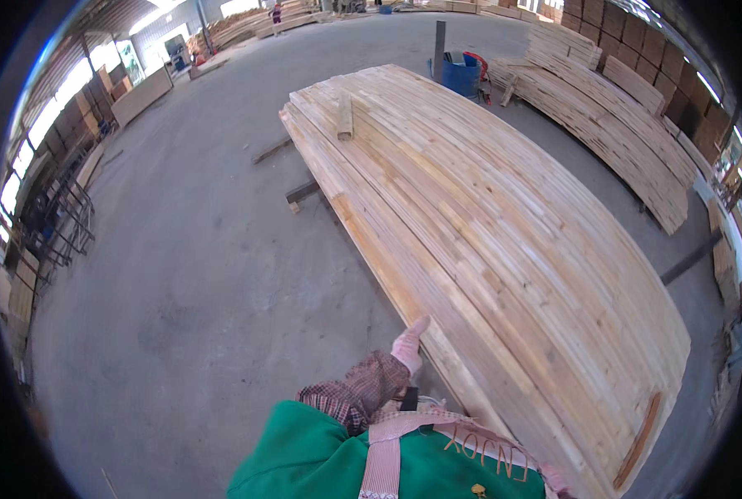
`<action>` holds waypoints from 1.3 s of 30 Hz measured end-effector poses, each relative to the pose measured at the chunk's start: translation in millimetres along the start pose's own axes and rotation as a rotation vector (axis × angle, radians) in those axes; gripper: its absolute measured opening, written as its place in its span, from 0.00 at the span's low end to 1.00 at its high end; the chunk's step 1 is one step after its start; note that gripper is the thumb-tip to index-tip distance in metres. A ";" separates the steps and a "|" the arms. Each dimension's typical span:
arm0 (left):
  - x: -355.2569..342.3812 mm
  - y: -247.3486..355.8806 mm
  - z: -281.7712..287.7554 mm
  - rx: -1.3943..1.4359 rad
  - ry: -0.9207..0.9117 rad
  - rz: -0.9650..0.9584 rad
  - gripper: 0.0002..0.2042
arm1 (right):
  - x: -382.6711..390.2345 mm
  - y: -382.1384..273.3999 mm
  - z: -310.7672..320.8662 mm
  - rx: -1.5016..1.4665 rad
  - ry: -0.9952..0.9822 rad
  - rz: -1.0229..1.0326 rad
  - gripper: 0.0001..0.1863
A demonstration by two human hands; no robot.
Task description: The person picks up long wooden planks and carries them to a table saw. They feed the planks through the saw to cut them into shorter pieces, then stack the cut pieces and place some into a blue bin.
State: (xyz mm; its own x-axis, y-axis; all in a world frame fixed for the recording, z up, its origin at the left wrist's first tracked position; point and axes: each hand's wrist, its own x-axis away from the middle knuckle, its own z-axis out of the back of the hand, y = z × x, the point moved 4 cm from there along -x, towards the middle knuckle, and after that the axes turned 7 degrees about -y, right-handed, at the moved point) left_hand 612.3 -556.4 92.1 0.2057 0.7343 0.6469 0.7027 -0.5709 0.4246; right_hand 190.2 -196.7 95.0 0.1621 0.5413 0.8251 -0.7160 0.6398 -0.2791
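Note:
A wide stack of long pale wooden boards [487,233] runs diagonally away from me, with a short wooden block [345,116] lying on top near its far left corner and a reddish-brown strip [637,441] at the near right end. My left hand [408,348], in a pale pink glove, is at the stack's near left edge, a finger or thumb along the edge board and the other fingers mostly hidden. A small pink bit of my right hand [554,479] shows beside the near end at the bottom, largely hidden by my clothing; what it holds cannot be seen.
Grey concrete floor [179,266] extends leftward. Dark supports [304,191] stick out from under the stack. A blue barrel [460,79] and post [439,54] stand behind it. Other board piles [595,133] lie right. Metal racks [59,220] line the left. A distant person [276,15] stands at the back.

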 end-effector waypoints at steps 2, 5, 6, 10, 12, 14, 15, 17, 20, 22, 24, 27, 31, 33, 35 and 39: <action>-37.1 40.4 5.5 0.061 0.009 0.016 0.22 | -48.4 -36.9 -7.5 0.065 -0.011 0.023 0.33; -93.6 98.3 12.1 0.085 -0.022 -0.034 0.19 | -125.5 -94.5 -28.4 0.117 -0.074 0.127 0.30; -112.9 113.6 14.1 0.075 -0.022 -0.048 0.19 | -148.6 -113.0 -32.7 0.122 -0.086 0.161 0.29; -189.1 163.8 21.2 -0.007 0.006 -0.168 0.25 | -216.7 -182.0 -33.7 0.116 -0.100 0.235 0.28; -218.9 182.0 26.8 -0.031 0.021 -0.223 0.28 | -234.3 -215.0 -26.7 0.112 -0.144 0.208 0.29; -246.7 203.0 31.1 -0.086 0.045 -0.252 0.28 | -247.0 -249.1 -17.7 0.087 -0.225 0.149 0.29; -260.8 212.8 33.0 -0.111 0.060 -0.268 0.29 | -253.6 -266.8 -9.1 0.064 -0.227 0.168 0.29; -283.4 226.8 35.5 -0.117 0.029 -0.257 0.30 | -258.2 -294.3 4.7 0.024 -0.231 0.194 0.30; -311.6 239.1 41.2 -0.122 0.064 -0.228 0.32 | -259.1 -326.5 21.4 0.071 -0.155 0.212 0.32; -329.7 241.1 42.8 -0.105 0.053 -0.229 0.33 | -260.5 -340.6 33.0 0.156 -0.104 0.181 0.35; -345.4 237.4 46.1 -0.115 0.094 -0.208 0.33 | -262.9 -349.5 42.5 0.176 -0.091 0.171 0.38; -365.0 227.6 50.0 -0.216 0.202 -0.199 0.34 | -274.7 -353.4 52.5 0.102 -0.117 0.166 0.42; -386.7 210.9 48.7 -0.214 0.253 -0.242 0.34 | -303.5 -341.1 54.5 0.061 -0.152 0.052 0.42; -394.8 203.0 48.6 -0.142 0.235 -0.231 0.33 | -316.0 -335.4 53.7 0.103 -0.128 0.056 0.42; -400.9 198.4 49.8 -0.141 0.210 -0.217 0.32 | -325.2 -330.8 55.4 0.161 -0.091 0.047 0.42; -405.4 191.5 56.2 -0.080 0.197 -0.189 0.31 | -333.5 -326.1 55.8 0.081 -0.142 0.041 0.45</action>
State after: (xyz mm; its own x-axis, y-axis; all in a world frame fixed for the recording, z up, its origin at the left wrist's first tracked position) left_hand 701.7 -942.7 -124.5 -0.0659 0.7494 0.6588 0.6584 -0.4635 0.5930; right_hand 331.8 -616.3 -61.8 0.0375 0.4798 0.8766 -0.7733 0.5695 -0.2787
